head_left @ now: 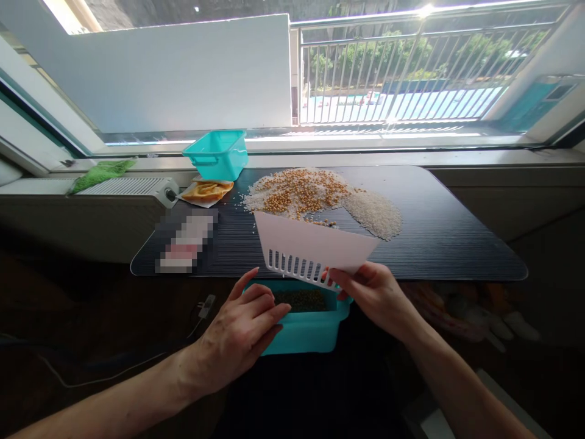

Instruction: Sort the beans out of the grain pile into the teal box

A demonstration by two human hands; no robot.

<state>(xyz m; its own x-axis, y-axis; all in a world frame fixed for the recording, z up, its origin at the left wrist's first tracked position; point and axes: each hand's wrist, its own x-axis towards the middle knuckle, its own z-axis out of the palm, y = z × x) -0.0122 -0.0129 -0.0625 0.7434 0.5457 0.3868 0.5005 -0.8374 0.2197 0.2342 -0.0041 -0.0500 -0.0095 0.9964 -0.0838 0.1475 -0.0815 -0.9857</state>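
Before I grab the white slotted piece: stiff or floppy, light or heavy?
Likely stiff: the white slotted piece keeps straight edges though the right hand grips it near one corner. Probably light for its size, since it looks thin. Possibly slippery; its face looks smooth.

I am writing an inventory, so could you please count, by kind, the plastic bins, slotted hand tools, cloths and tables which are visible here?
Turquoise rectangular plastic bins: 2
White slotted plastic hand tool: 1
Green fabric cloth: 1
Black table with rounded corners: 1
Total: 5
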